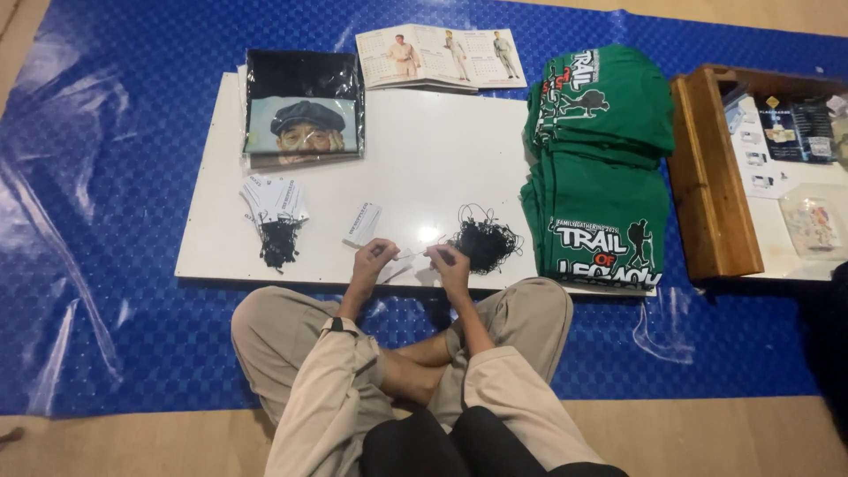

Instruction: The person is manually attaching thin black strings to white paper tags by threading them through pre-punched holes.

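White tag [399, 265] between both hands

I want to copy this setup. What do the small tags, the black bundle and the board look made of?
Tag between left hand and right hand: thin white card, probably matte. Black bundle: thin looped string or elastic, tangled. Board: smooth white panel, slightly glossy; perhaps laminate.

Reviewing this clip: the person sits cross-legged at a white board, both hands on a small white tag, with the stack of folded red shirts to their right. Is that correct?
Not quite: the head view shows the stack of folded shirts is green, not red. The rest holds: the person sits cross-legged at the white board, left hand and right hand on a small white tag, the shirts to their right.
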